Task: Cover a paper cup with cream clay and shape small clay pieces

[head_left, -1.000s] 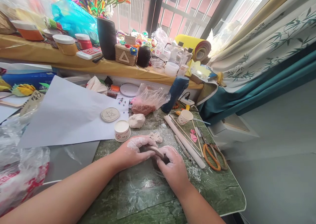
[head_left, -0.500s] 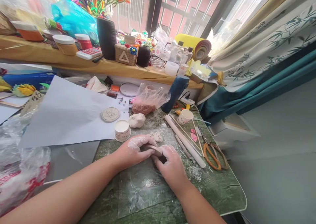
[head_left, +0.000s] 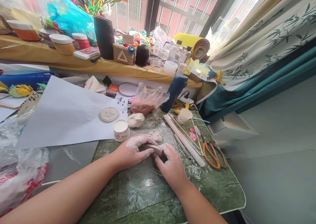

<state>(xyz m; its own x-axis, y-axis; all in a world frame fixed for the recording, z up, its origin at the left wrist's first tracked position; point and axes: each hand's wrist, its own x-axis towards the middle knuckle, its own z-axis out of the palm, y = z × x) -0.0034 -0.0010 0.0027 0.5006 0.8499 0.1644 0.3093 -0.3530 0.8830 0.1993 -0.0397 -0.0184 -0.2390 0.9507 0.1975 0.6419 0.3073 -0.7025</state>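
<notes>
Left hand (head_left: 137, 150) and right hand (head_left: 171, 161) powdered white; between both I grip a flat clay piece (head_left: 156, 149) over the clear sheet (head_left: 138, 196). Beyond: crumpled scraps (head_left: 157, 137), paper cup (head_left: 121, 130), pale lump (head_left: 136, 120), star-incised disc (head_left: 109, 114) on white paper (head_left: 66, 118).

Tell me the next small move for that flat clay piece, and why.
Probably turn the flat clay piece slightly and press along its edge: the left hand and right hand hold it between them over the clear sheet, well placed for that, though they hide much of its outline.
</notes>
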